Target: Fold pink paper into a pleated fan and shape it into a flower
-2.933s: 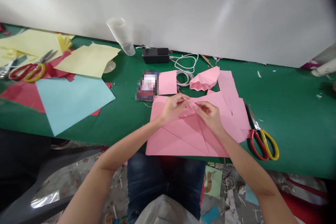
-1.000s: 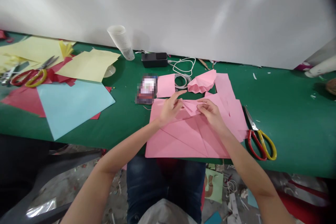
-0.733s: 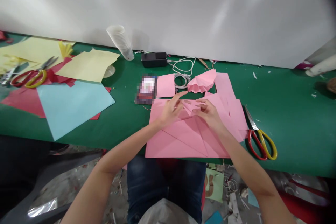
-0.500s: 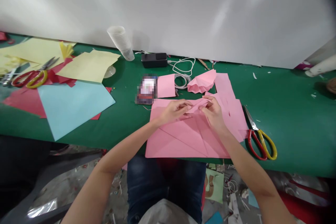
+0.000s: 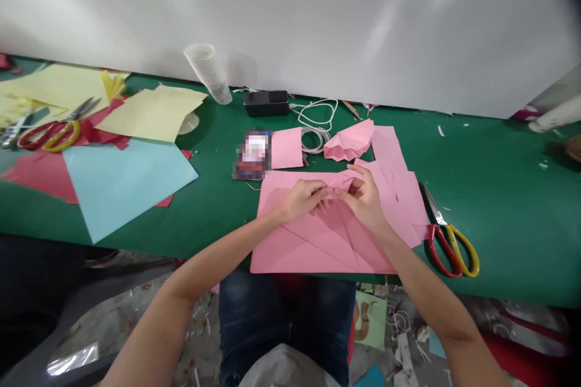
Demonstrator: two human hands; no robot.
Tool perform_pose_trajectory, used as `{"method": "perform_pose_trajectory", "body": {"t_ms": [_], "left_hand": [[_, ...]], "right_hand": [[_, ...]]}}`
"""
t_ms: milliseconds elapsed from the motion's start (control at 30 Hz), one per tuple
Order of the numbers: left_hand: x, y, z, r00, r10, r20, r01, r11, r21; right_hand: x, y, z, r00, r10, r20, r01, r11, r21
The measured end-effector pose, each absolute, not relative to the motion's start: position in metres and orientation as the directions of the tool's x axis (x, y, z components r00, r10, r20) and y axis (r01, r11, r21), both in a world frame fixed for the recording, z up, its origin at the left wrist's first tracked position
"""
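Note:
My left hand [image 5: 305, 197] and my right hand [image 5: 364, 195] meet above a stack of pink paper [image 5: 290, 248]. Between them is a small folded piece of pink paper [image 5: 340, 182], pinched from both sides by thumbs and fingers. The fingers partly hide this piece. Just beyond my right hand lies a pleated pink paper fan shape [image 5: 349, 140]. To the left of it is a small pink paper square [image 5: 287, 148]. More pink sheets [image 5: 394, 187] spread out to the right of the stack.
Red-and-yellow-handled scissors [image 5: 447, 236] lie right of the paper. A phone [image 5: 252, 154], black device [image 5: 266, 103], white cable [image 5: 318, 118] and leaning stacked paper cups [image 5: 209, 72] stand behind. Blue paper [image 5: 129, 184], yellow sheets [image 5: 154, 112] and other scissors [image 5: 57, 130] are left.
My hands have drawn closer together, the right thumb moving left toward the left fingers. The folded pink piece is now more covered by the fingers.

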State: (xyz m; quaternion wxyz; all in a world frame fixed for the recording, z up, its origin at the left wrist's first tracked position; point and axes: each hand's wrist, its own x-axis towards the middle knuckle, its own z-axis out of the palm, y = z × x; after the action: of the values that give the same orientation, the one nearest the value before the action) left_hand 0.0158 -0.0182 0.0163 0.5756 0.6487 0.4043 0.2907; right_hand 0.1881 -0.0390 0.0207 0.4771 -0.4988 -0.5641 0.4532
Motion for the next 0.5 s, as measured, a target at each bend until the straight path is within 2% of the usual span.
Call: {"method": "perform_pose_trajectory", "body": {"t_ms": [167,267,333,400,467,500], "left_hand": [[0.013,-0.015,0.017,0.534,0.838,-0.110,0.328,-0.086,0.941],[0.010,-0.010,0.016,0.554,0.818,-0.154,0.283,-0.011,0.959],[0.008,-0.008,0.016,0.578,0.790,-0.206,0.226,0.087,0.970],[0.006,-0.005,0.019,0.600,0.762,-0.244,0.180,0.169,0.969],[0.003,-0.004,0.024,0.631,0.731,-0.261,0.148,0.216,0.965],[0.002,-0.003,0.026,0.653,0.709,-0.265,0.138,0.233,0.963]], "right_hand": [[0.190,-0.037,0.014,-0.041,0.998,0.051,0.103,0.055,-0.993],[0.193,-0.033,0.005,-0.045,0.996,0.080,0.153,0.086,-0.984],[0.196,-0.031,0.002,-0.053,0.980,0.191,0.229,0.198,-0.953],[0.201,-0.029,0.005,-0.077,0.928,0.364,0.343,0.367,-0.865],[0.207,-0.028,0.011,-0.206,0.833,0.514,0.488,0.543,-0.684],[0.210,-0.028,0.014,-0.289,0.794,0.535,0.533,0.598,-0.599]]}}
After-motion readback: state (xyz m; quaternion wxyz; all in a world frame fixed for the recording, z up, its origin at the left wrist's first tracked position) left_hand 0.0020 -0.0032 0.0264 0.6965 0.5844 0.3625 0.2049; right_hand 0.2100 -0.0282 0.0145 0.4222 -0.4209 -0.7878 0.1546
